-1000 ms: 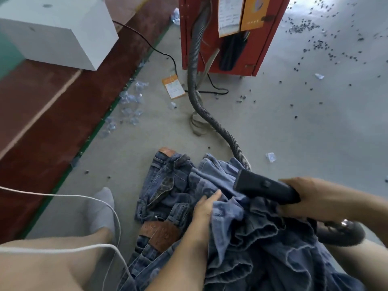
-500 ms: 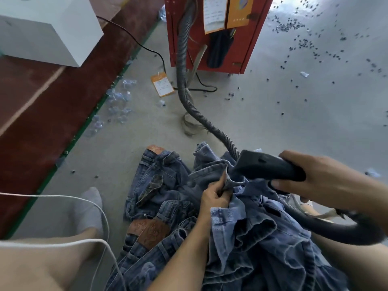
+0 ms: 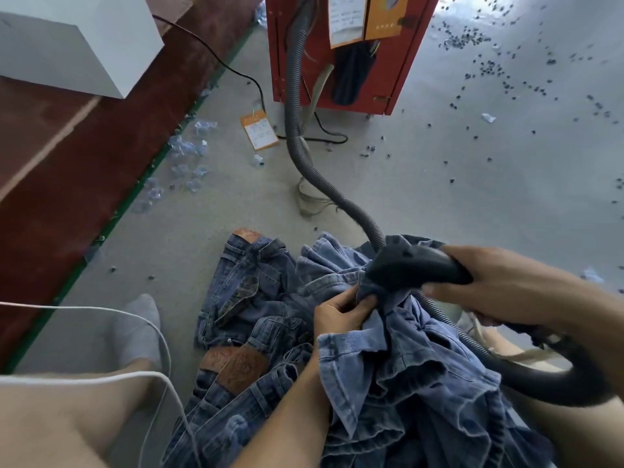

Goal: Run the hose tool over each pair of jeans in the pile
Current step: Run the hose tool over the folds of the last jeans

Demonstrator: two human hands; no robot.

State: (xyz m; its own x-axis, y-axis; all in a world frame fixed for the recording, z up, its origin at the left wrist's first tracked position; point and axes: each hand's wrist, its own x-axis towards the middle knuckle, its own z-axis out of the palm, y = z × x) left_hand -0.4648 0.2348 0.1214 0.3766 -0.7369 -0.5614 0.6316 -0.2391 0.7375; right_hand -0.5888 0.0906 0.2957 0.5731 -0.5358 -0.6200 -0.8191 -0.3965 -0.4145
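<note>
A pile of blue jeans (image 3: 256,298) lies on the grey floor in front of me, some with brown leather patches. A lighter blue pair (image 3: 405,359) is bunched over my lap. My left hand (image 3: 341,314) pinches a fold of this pair just under the tool's mouth. My right hand (image 3: 499,285) grips the black hose tool (image 3: 412,268), whose nozzle presses onto the pinched denim. Its grey ribbed hose (image 3: 304,157) runs back to the red machine and also loops under my right wrist.
A red machine (image 3: 398,72) stands ahead with paper cards on it. A white box (image 3: 84,45) sits on the dark red floor strip at the left. A white cord (image 3: 101,310) crosses my left leg, near my grey-socked foot (image 3: 138,329). Small dark bits litter the floor at the right.
My left hand went from lying flat on the denim to pinching a fold. The tool's nozzle has come down onto that fold. The hose now loops under my right wrist.
</note>
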